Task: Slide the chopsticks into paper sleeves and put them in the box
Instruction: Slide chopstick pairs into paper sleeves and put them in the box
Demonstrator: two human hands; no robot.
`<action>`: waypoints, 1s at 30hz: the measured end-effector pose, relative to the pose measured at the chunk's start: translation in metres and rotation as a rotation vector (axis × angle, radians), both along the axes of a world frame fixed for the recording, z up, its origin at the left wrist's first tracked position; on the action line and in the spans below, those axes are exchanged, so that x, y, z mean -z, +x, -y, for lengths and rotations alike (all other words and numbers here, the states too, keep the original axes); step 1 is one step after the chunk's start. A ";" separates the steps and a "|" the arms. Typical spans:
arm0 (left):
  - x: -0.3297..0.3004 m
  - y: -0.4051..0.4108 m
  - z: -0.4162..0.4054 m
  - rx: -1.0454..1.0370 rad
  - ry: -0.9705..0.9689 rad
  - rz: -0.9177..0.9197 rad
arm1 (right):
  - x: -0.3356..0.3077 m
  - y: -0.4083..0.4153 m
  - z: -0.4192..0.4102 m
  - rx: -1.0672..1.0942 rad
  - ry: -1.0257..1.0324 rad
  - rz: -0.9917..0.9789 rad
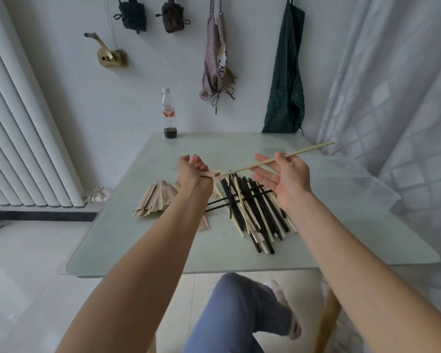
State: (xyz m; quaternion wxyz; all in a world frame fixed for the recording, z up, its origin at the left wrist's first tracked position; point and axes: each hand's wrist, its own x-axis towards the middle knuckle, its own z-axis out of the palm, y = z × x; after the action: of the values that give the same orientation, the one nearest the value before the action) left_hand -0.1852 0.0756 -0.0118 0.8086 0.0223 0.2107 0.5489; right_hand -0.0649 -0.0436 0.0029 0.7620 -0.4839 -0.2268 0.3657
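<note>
My left hand (195, 170) grips a brown paper sleeve (214, 174), whose open end points right. My right hand (281, 179) pinches a light wooden chopstick (308, 151) between thumb and fingertips, palm up. The chopstick's near tip sits just at the sleeve's mouth. Below my hands a pile of black and light chopsticks (255, 212) lies on the glass table (143, 240). A heap of brown paper sleeves (155, 200) lies to the left of the pile. A clear plastic box (367, 184) stands on the table's right side.
A plastic bottle (169, 113) with dark liquid stands at the table's far edge. Aprons and pouches hang on the wall behind. A white radiator (23, 138) is at the left, a curtain at the right. My crossed leg (239, 314) shows below the table's near edge.
</note>
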 end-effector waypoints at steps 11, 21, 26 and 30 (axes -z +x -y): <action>0.009 0.006 -0.012 0.000 -0.124 0.151 | 0.010 0.004 -0.031 0.025 -0.007 -0.073; 0.010 -0.003 -0.026 -0.045 -0.105 0.214 | 0.022 0.003 -0.044 0.049 -0.032 -0.090; 0.013 0.007 -0.037 -0.054 -0.081 0.215 | 0.024 -0.004 -0.052 -0.001 -0.035 -0.108; 0.013 0.010 -0.039 -0.097 -0.058 0.171 | 0.027 -0.006 -0.055 -0.030 -0.036 -0.150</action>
State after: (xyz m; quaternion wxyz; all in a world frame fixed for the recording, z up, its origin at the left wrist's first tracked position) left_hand -0.1749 0.1149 -0.0247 0.7964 -0.0583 0.1577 0.5810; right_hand -0.0706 0.0111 -0.0241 0.7624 -0.4654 -0.1697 0.4165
